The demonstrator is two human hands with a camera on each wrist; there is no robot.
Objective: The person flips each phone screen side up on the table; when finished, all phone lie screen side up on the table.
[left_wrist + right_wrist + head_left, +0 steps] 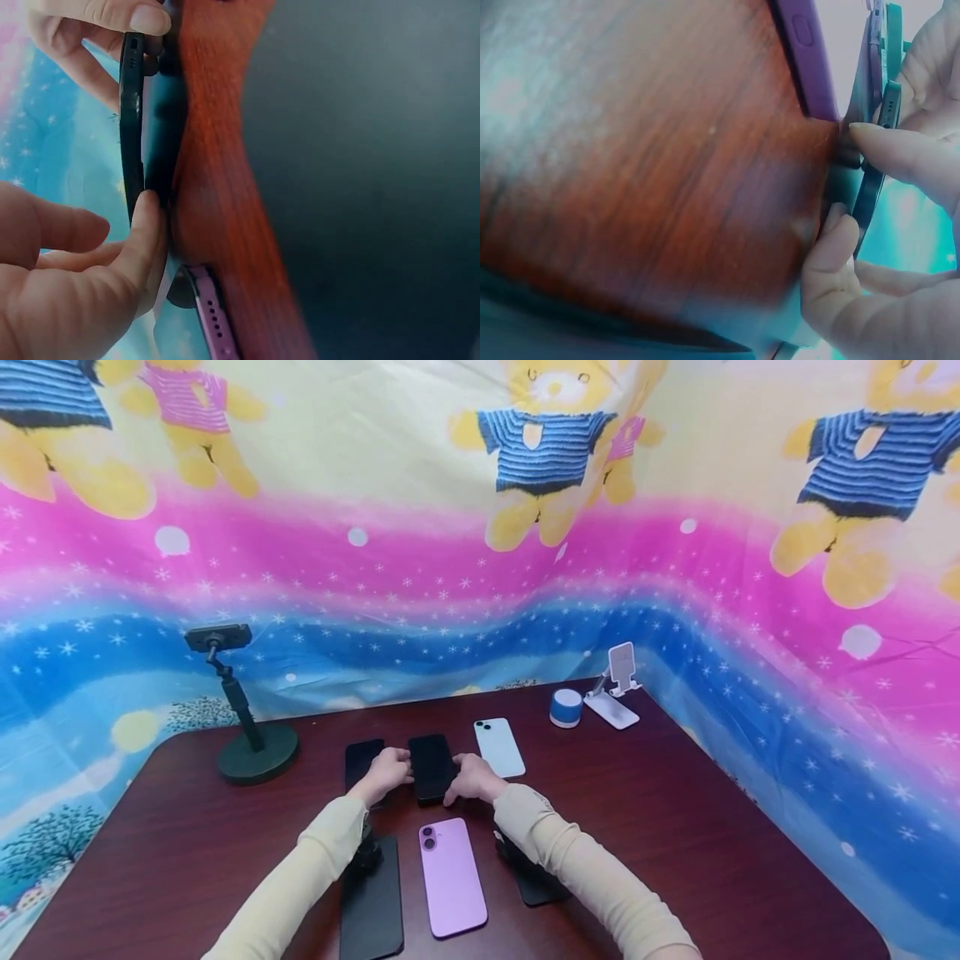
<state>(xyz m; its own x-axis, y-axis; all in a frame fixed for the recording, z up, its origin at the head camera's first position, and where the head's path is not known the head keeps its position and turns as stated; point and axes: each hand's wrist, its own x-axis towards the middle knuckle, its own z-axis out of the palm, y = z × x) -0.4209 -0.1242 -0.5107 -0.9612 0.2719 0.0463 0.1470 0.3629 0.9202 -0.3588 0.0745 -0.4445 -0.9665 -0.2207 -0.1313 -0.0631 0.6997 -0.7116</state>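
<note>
A black phone [431,764] is between my two hands at the middle of the table. My right hand [474,777] grips its right side, thumb at the near end and fingers along the edge. From the left, my left hand [388,770] touches it with its fingertips; the left wrist view shows that thumb standing apart from the phone's edge [131,112]. Seen edge-on in the right wrist view, the phone [870,195] lies close over a dark shape. Another black phone [360,756] is partly hidden behind my left hand. A white phone [501,750] lies beyond my right hand.
Nearer me lie a purple phone [453,877], a black slab [372,910] and a dark phone [540,889] partly under my right forearm. A green round-based stand [258,752] is at left. A blue-and-white cylinder [566,710] and white phone stand [615,706] are at back right.
</note>
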